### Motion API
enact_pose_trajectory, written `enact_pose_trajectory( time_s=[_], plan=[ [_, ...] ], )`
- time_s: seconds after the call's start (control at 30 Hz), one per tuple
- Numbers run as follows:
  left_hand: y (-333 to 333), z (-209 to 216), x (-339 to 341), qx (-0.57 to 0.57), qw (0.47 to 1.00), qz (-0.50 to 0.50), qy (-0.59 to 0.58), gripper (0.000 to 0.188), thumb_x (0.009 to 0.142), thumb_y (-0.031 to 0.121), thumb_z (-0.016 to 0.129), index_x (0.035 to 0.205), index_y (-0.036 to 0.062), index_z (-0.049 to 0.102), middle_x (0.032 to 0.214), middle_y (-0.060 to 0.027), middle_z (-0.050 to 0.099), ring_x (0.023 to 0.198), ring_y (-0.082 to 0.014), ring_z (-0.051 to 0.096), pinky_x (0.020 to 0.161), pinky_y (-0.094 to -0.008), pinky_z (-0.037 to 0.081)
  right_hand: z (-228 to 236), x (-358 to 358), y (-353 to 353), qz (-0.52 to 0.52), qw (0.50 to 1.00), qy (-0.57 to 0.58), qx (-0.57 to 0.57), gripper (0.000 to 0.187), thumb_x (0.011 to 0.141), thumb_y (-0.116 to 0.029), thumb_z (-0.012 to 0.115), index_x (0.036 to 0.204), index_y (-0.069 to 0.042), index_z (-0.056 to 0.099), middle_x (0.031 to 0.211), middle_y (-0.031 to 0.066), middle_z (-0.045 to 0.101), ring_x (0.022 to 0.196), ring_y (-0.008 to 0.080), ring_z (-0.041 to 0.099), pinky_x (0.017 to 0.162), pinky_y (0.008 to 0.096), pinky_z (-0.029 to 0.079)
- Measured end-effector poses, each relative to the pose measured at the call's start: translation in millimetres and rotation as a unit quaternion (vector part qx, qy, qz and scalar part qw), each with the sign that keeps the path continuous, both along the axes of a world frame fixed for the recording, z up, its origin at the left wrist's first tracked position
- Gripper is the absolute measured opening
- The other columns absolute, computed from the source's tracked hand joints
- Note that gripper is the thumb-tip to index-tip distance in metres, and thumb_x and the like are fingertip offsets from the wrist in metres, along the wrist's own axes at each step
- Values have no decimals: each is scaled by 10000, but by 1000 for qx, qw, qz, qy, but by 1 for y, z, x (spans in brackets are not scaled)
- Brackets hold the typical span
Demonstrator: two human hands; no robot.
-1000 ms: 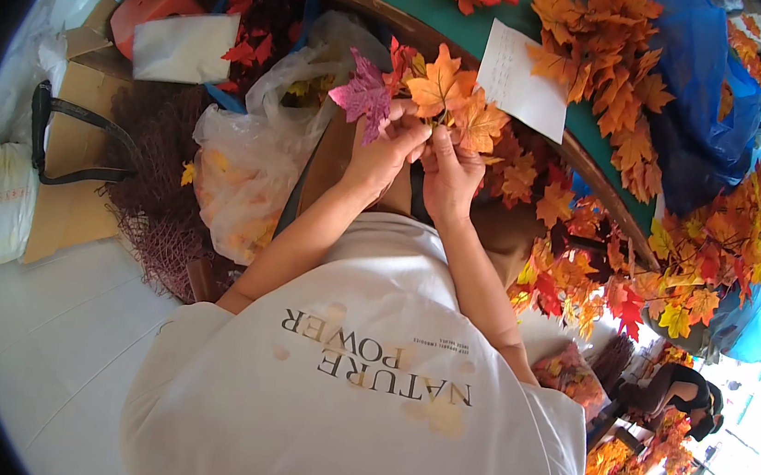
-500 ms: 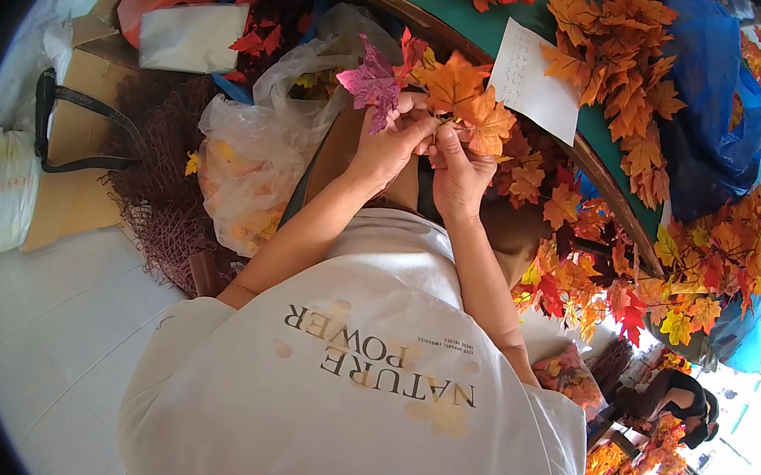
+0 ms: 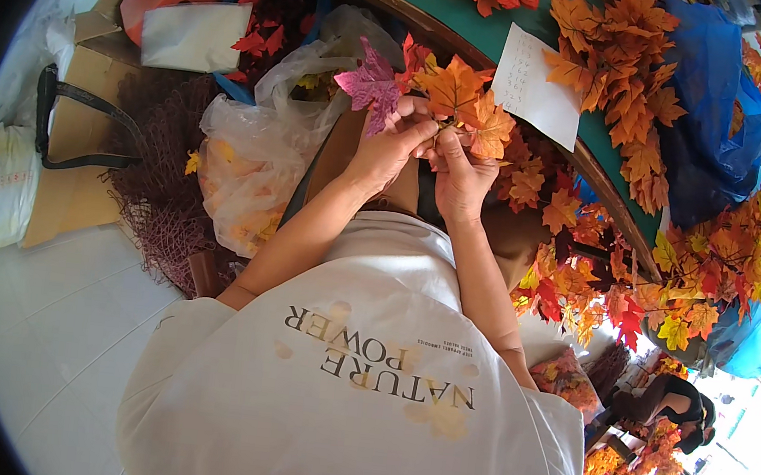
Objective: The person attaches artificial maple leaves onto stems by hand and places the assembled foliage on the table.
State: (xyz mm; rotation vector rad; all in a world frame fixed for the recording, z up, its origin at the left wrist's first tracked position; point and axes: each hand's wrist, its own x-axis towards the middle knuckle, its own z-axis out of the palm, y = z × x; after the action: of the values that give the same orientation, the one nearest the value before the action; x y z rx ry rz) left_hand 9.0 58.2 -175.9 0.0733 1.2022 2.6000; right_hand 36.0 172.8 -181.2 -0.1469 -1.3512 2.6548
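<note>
My left hand (image 3: 397, 142) and my right hand (image 3: 463, 174) meet above my lap, close to the table edge. Between their pinched fingers is an artificial maple leaf spray (image 3: 453, 87). Its leaves are orange, with red ones toward the left, and a purple-pink leaf (image 3: 371, 84) hangs beside my left fingers. Both thumbs and index fingers press together at the thin stems below the orange leaves. The exact spot of the grip is partly covered by the fingers.
A green table (image 3: 463, 24) curves across the top, bearing orange leaf bunches (image 3: 618, 54), a handwritten paper sheet (image 3: 531, 86) and a blue plastic bag (image 3: 714, 106). Left of my legs lie a clear bag (image 3: 254, 164) and brown stems (image 3: 163, 187). Leaf garlands (image 3: 581, 268) hang at right; a person (image 3: 669, 402) is beyond.
My hands stay together on the spray with only tiny finger shifts. The whole view has moved very slightly.
</note>
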Motion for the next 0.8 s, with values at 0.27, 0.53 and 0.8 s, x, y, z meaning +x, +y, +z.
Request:
enact_pose_trajectory(
  time_s=[0.27, 0.53, 0.8],
  plan=[
    [3, -6, -1, 2, 1000, 21, -4, 96, 854, -26, 546, 942, 9, 559, 834, -39, 568, 660, -66, 480, 554, -194, 407, -6, -1, -1, -17, 1000, -2, -2, 61, 840, 3, 621, 896, 27, 616, 826, 82, 635, 647, 153, 619, 564, 239, 533],
    [1, 1, 0, -9, 1000, 8, 2, 81, 850, -19, 555, 929, -6, 562, 781, -36, 553, 598, -67, 469, 525, -197, 409, -10, -2, 0, 1, 999, -5, 41, 64, 848, -4, 613, 908, 18, 614, 794, 61, 638, 627, 126, 611, 543, 227, 519],
    [-10, -5, -14, 68, 997, -15, -42, 168, 867, -3, 559, 1035, -17, 556, 760, -28, 534, 607, -99, 510, 564, -216, 442, -2, -17, 7, 25, 982, -29, 186, 90, 871, -50, 602, 922, 22, 612, 810, 46, 635, 644, 116, 608, 545, 226, 513]
  ],
)
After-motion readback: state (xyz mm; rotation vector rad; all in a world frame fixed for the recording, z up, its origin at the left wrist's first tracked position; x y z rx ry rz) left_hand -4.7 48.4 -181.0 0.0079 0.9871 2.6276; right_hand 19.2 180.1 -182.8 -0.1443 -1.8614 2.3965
